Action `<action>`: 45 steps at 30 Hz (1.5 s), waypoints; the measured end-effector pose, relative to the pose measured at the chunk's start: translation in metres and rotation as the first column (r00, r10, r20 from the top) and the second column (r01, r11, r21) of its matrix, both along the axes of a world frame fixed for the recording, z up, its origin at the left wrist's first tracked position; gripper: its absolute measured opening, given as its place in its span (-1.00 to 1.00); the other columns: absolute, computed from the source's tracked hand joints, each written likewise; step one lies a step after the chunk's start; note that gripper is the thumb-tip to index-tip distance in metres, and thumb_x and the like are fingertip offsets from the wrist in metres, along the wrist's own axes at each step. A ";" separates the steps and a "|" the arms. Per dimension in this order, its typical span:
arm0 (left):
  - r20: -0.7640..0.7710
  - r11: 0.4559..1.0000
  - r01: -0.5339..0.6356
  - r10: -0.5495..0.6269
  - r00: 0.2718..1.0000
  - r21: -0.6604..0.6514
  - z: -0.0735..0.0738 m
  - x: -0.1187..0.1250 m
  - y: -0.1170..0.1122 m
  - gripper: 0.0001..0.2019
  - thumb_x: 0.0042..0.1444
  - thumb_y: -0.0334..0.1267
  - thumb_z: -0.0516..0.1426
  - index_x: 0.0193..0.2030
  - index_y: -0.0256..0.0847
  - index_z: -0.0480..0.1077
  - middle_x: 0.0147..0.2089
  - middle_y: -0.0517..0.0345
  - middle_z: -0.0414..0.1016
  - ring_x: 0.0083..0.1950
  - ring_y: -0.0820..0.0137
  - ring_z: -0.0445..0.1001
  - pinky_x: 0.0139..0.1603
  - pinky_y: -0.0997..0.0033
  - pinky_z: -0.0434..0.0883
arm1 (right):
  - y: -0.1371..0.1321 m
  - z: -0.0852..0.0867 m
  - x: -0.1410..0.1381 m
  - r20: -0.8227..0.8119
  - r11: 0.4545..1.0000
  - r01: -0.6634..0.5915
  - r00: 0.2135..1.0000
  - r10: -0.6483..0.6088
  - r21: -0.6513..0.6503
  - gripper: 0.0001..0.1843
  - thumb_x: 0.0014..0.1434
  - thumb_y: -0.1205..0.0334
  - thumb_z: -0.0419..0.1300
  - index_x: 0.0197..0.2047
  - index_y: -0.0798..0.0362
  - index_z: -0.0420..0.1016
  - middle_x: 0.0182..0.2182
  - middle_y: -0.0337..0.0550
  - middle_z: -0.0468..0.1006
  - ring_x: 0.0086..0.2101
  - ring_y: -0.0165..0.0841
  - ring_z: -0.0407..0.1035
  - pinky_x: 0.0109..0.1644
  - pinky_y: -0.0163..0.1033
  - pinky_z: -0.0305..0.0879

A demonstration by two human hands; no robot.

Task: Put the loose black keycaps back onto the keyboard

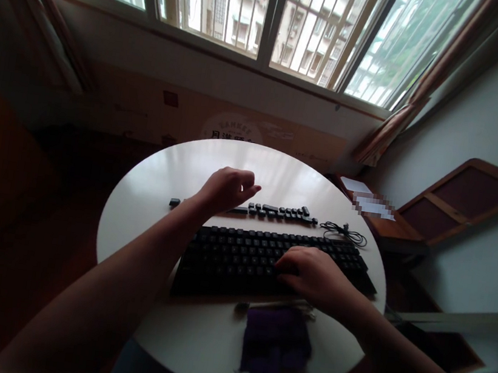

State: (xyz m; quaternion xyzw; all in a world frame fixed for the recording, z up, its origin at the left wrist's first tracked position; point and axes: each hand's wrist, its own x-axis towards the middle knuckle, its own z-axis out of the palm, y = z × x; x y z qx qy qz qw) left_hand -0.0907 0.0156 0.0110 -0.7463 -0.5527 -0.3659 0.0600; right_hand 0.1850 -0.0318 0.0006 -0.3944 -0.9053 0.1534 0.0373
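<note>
Crumpled purple cloth [276, 346]; right hand [313, 277] on matte keyboard [230, 257].

You are in a room of a home: a small round white table [146, 197] stands under a barred window [236, 7] with curtains [390, 119], apartment blocks outside, and a cardboard box [238, 127] against the wall.

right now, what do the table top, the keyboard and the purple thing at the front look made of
Table top: smooth glossy white, probably laminate or painted board; window light reflects off it. Keyboard: matte black plastic, judging by its moulded keys. Purple cloth: seemingly soft fabric, rumpled and without shine.
</note>
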 end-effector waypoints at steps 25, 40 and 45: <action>0.000 1.000 -0.025 0.025 1.000 0.005 0.006 -0.003 -0.003 -0.70 0.22 -0.12 0.15 -0.51 -0.17 0.39 -0.57 0.19 0.38 -0.53 0.41 0.27 -0.42 0.38 0.14 | -0.028 -0.016 0.022 -0.080 0.894 -0.117 0.983 0.168 0.433 -0.56 0.14 0.45 0.18 -0.05 -0.19 0.70 0.03 -0.14 0.53 -0.08 -0.32 0.38 0.05 -0.18 0.36; 0.177 0.942 -0.316 0.295 0.939 0.110 0.012 -0.021 -0.005 -0.64 0.23 -0.09 0.11 -0.56 -0.16 0.27 -0.59 0.18 0.29 -0.54 0.39 0.19 -0.43 0.35 0.06 | 0.121 0.022 -0.072 -0.180 0.991 -0.066 0.980 0.086 0.115 -0.77 0.20 0.30 0.22 -0.15 0.04 0.71 -0.16 -0.16 0.64 -0.13 -0.40 0.49 0.10 -0.27 0.36; 0.202 0.934 -0.336 0.308 0.930 0.124 0.013 -0.025 -0.007 -0.64 0.24 -0.09 0.10 -0.55 -0.17 0.26 -0.60 0.18 0.28 -0.54 0.40 0.17 -0.44 0.35 0.04 | 0.146 0.005 -0.103 -0.134 0.994 -0.105 0.985 0.109 0.034 -0.75 0.14 0.33 0.24 -0.14 0.04 0.72 -0.20 -0.19 0.66 -0.14 -0.41 0.51 0.02 -0.34 0.39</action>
